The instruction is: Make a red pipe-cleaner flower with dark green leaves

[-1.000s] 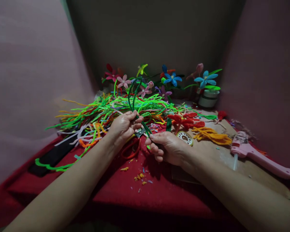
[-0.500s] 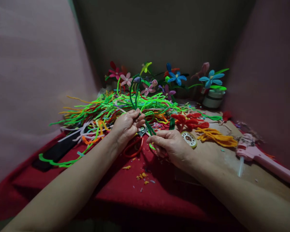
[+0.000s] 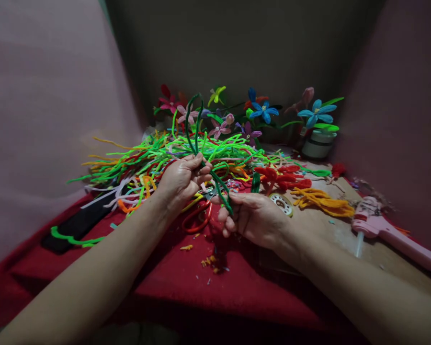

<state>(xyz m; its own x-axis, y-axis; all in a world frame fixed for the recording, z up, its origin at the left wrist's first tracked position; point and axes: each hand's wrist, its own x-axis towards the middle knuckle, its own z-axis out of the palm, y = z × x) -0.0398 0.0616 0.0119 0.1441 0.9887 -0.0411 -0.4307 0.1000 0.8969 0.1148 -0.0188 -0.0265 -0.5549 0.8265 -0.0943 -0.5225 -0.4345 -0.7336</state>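
A dark green pipe cleaner [image 3: 187, 120] is bent into a tall loop above my left hand [image 3: 184, 178]. That hand pinches it between thumb and fingers. Its lower strands slant down to my right hand [image 3: 253, 215], whose thumb and curled fingers grip the low end, palm turned partly up. Red-handled scissors [image 3: 197, 221] lie on the red cloth just below and between the hands. A dark green leaf-like piece [image 3: 255, 182] stands behind my right hand, beside a white spool [image 3: 280, 205] partly covered by that hand.
A wide pile of pipe cleaners [image 3: 158, 158], mostly bright green, spreads behind the hands. Finished fuzzy flowers [image 3: 265, 111] and a jar [image 3: 319, 143] line the back. Red pieces [image 3: 282, 177], an orange bundle [image 3: 323, 202] and a pink glue gun [image 3: 377, 225] lie right; a black object [image 3: 75, 225] lies left.
My left hand has shifted slightly left and up, and the green loop now stands taller and wider. My right hand has rolled, turning its palm and fingers more upward around the lower end.
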